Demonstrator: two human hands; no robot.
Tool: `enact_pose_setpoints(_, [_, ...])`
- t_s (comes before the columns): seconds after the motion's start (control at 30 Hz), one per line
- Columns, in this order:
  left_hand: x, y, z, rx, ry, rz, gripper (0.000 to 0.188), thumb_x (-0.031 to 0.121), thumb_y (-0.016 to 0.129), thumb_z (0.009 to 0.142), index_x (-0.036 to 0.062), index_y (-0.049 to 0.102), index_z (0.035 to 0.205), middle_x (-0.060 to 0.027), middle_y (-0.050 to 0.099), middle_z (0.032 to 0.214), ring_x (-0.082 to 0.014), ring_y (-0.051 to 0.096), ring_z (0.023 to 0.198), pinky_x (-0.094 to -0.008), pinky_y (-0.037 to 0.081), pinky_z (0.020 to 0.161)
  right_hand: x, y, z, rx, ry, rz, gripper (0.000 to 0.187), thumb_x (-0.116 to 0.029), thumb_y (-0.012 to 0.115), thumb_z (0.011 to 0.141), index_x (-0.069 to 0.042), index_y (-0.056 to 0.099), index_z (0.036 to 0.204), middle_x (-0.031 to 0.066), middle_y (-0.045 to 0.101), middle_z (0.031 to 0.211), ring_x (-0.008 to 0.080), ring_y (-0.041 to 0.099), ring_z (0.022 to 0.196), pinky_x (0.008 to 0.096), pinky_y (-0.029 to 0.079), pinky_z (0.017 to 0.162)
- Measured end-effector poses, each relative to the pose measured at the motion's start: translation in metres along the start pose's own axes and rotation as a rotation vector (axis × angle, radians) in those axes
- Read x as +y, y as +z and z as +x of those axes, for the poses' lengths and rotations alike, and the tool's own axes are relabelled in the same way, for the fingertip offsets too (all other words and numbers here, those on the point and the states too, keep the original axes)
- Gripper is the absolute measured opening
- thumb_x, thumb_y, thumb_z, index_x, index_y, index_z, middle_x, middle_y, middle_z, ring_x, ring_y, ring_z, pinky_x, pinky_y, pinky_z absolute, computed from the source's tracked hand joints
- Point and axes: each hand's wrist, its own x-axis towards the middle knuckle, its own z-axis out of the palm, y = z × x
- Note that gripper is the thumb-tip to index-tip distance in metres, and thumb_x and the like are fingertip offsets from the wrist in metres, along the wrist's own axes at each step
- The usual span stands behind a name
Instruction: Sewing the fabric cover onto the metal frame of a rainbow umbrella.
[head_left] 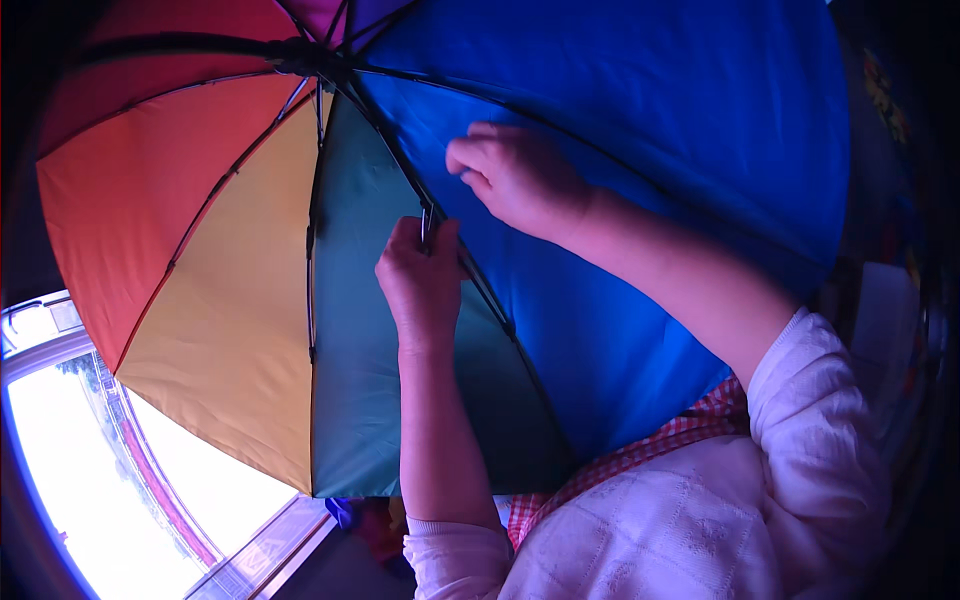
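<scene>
An open rainbow umbrella (230, 300) fills the view from its inside, with red, yellow, green and blue panels and thin black ribs meeting at a hub (320, 65) near the top. My left hand (420, 280) is closed around a black rib (490, 295) that runs between the green and blue panels, with a small metal joint at its fingertips. My right hand (520, 175) rests a little higher on the blue panel (640, 120), fingers curled and pinching the cloth beside the same rib. Both forearms come up from white knitted sleeves.
A bright window with a pale frame (110, 470) glows at the lower left, below the umbrella's edge. Dark, cluttered room shapes (890, 290) show at the right rim. A red-and-white checked cloth (690, 430) peeks out by my right sleeve.
</scene>
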Motion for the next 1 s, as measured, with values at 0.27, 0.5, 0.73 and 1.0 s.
enact_pose_setpoints(0.27, [0.008,0.000,-0.006,-0.005,-0.024,-0.128,0.014,0.007,0.066,0.084,0.0005,0.055,0.078,-0.0041,0.060,0.061,-0.0068,0.055,0.050,-0.0220,0.044,0.047,-0.013,0.004,0.007,0.010,0.009,-0.078,0.010,0.002,0.058,0.075,-0.005,0.052,0.079,0.0092,0.058,0.078,0.0300,0.060,0.071,0.0394,0.049,0.059])
enact_pose_setpoints(0.5, [0.004,0.000,-0.009,0.007,-0.009,-0.133,0.010,0.006,0.067,0.085,0.0007,0.058,0.085,-0.0021,0.060,0.064,-0.0057,0.053,0.050,-0.0208,0.043,0.047,-0.019,0.004,0.002,-0.039,-0.015,-0.136,0.012,0.003,0.058,0.073,-0.005,0.051,0.081,0.0096,0.057,0.081,0.0307,0.061,0.073,0.0400,0.050,0.059])
enact_pose_setpoints(0.73, [0.002,-0.005,0.008,0.372,0.517,0.124,0.009,0.002,0.067,0.082,0.0040,0.062,0.088,-0.0015,0.056,0.075,-0.0065,0.050,0.057,-0.0218,0.041,0.052,-0.017,0.001,0.007,-0.064,-0.153,-0.131,0.013,0.003,0.058,0.072,-0.004,0.051,0.081,0.0099,0.056,0.082,0.0315,0.061,0.074,0.0406,0.050,0.060])
enact_pose_setpoints(1.0, [-0.008,-0.009,0.015,0.269,0.591,0.210,0.007,-0.001,0.065,0.079,0.0041,0.063,0.082,-0.0003,0.053,0.083,-0.0071,0.046,0.059,-0.0210,0.039,0.055,-0.017,-0.002,0.002,-0.082,-0.196,-0.070,0.013,0.005,0.059,0.074,-0.003,0.053,0.082,0.0090,0.056,0.084,0.0308,0.061,0.077,0.0387,0.051,0.063])
